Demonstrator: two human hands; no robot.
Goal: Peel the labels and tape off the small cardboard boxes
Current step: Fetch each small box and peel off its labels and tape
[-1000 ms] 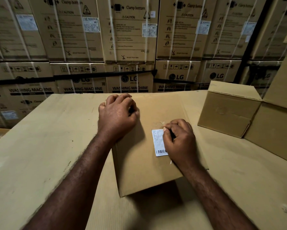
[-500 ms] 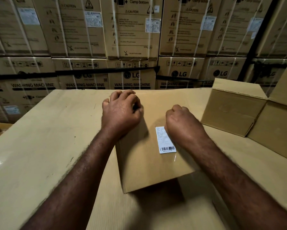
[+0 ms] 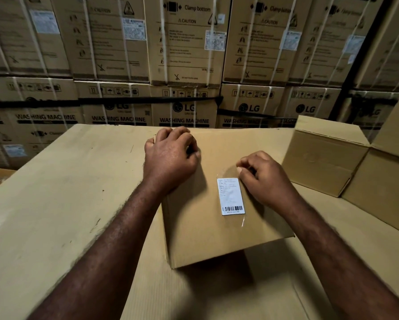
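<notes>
A wall of strapped cartons (image 3: 187, 54) stands behind the cardboard-topped table (image 3: 55, 192). The box (image 3: 205, 239) sits mid-table, close to the person. The left hand (image 3: 170, 158) curls its grip over the box's far left corner. The right hand (image 3: 265, 179) has its grip curled just beside the upper right corner of the label (image 3: 231, 196), which lies flat on the box top under clear tape (image 3: 243, 221). I cannot tell whether it pinches a tape edge. A fast pull could tear the label or strip the cardboard, and the box may lift if the left hand slackens. Since half a second ago the right fist has rolled to show its fingertips. The label is unmoved.
</notes>
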